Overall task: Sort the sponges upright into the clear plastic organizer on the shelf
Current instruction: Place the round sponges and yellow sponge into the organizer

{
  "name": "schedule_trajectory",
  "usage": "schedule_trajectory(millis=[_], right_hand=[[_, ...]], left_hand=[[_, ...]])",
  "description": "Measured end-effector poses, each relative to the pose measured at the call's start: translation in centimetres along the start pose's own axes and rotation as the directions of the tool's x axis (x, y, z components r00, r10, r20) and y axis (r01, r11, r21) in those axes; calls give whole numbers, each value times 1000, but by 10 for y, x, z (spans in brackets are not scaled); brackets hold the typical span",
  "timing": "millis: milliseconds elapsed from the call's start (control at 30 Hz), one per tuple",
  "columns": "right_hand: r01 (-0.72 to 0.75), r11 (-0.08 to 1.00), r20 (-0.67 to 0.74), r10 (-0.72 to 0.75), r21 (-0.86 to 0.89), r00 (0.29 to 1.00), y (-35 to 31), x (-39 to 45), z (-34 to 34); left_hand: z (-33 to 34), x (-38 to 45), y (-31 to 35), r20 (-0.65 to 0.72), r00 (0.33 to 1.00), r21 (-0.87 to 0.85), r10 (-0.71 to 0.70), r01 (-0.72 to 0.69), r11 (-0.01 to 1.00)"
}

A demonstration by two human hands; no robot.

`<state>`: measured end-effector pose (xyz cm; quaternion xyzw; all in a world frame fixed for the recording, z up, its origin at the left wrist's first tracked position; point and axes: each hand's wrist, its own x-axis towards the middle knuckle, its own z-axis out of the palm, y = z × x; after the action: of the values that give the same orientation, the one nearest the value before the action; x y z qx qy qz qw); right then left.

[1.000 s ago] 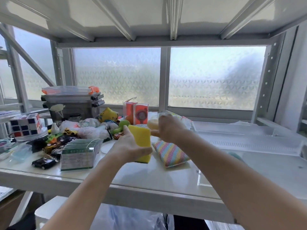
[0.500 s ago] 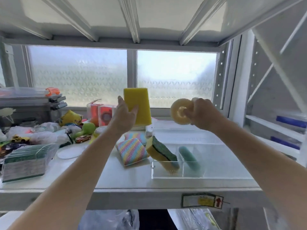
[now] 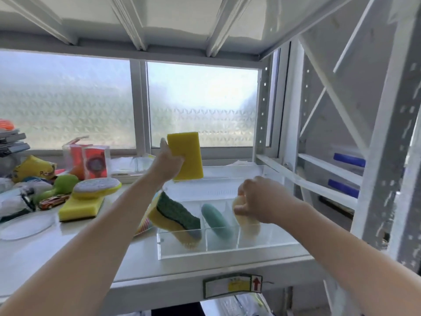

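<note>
The clear plastic organizer (image 3: pixel 227 248) stands on the white shelf at the front right. Its left compartment holds a tilted yellow-and-green scouring sponge (image 3: pixel 175 215); the middle one holds a teal sponge (image 3: pixel 216 221). My right hand (image 3: pixel 262 201) grips a pale yellow round sponge (image 3: pixel 247 221) and holds it down inside the right compartment. My left hand (image 3: pixel 169 166) holds a yellow rectangular sponge (image 3: pixel 186 156) upright in the air above the organizer's back left.
Left of the organizer lie a flat yellow sponge (image 3: pixel 79 207) with a grey-and-yellow oval sponge (image 3: pixel 95 187) on top, a striped sponge (image 3: pixel 144 222) partly hidden by my arm, toy cars, a green ball and orange boxes (image 3: pixel 91 161). Shelf uprights (image 3: pixel 376 179) stand close on the right.
My right hand dropped from chest height into the right compartment with the round sponge. My left hand carried the yellow sponge rightward above the organizer. The view shifted right.
</note>
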<state>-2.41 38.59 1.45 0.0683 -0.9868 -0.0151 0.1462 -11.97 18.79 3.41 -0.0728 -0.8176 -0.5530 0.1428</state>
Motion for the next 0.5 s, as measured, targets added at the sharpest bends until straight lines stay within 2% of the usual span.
schedule_trajectory(millis=[300,500], right_hand=[[140,972,-47,-152,-190,987,-15,3,9],[148,953,2,-153,-265,988,-23,2,9]], left_hand=[[1,2,-21,52,999,187,-4,-6,982],[-1,0,-24,-53,998,336,-45,60,940]])
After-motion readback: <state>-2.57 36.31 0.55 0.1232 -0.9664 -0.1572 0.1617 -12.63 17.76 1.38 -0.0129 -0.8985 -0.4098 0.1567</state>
